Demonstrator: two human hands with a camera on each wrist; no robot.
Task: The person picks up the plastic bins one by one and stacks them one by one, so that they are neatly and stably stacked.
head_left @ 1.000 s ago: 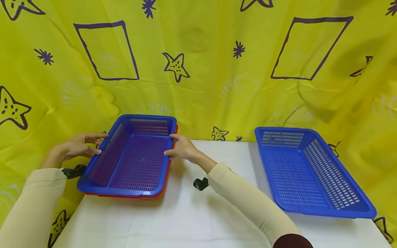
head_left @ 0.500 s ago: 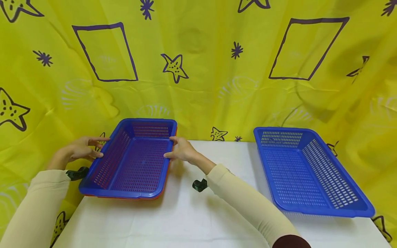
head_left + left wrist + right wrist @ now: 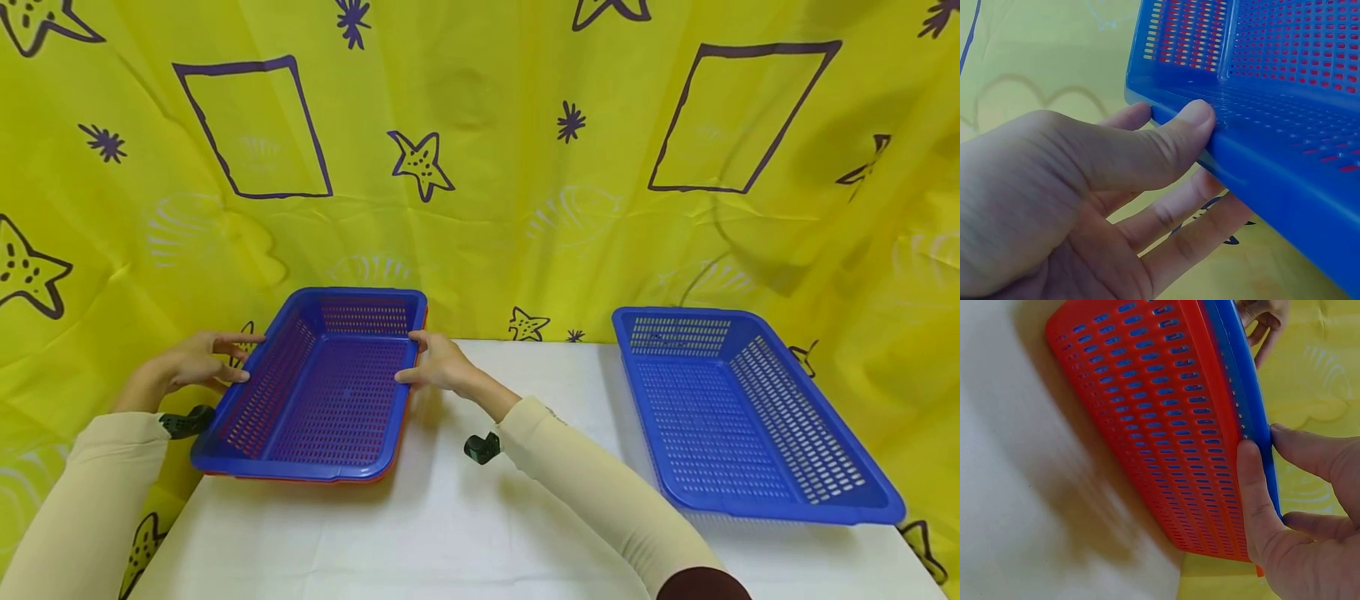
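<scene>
A blue perforated plastic basket (image 3: 337, 400) sits nested inside a red basket (image 3: 1141, 419) on the left part of the table. Only a thin strip of red shows under the blue rim in the head view. My left hand (image 3: 187, 364) holds the blue rim on its left side, thumb on top and fingers below and outside. On the opposite side my right hand (image 3: 444, 364) pinches the blue rim between thumb and fingers. The right wrist view shows the red basket's side wall just below that hand, with blue visible through its slots.
Another blue basket (image 3: 735, 433) stands at the right of the white-covered table (image 3: 480, 533). Behind, a yellow curtain (image 3: 480, 233) with starfish drawings hangs close to the table's back edge. Small dark devices (image 3: 482, 448) are strapped at both wrists.
The held blue basket has sunk slightly and sits closer into the red one, so less red shows at its right edge. Both hands keep hold. Little differs over the last half second.
</scene>
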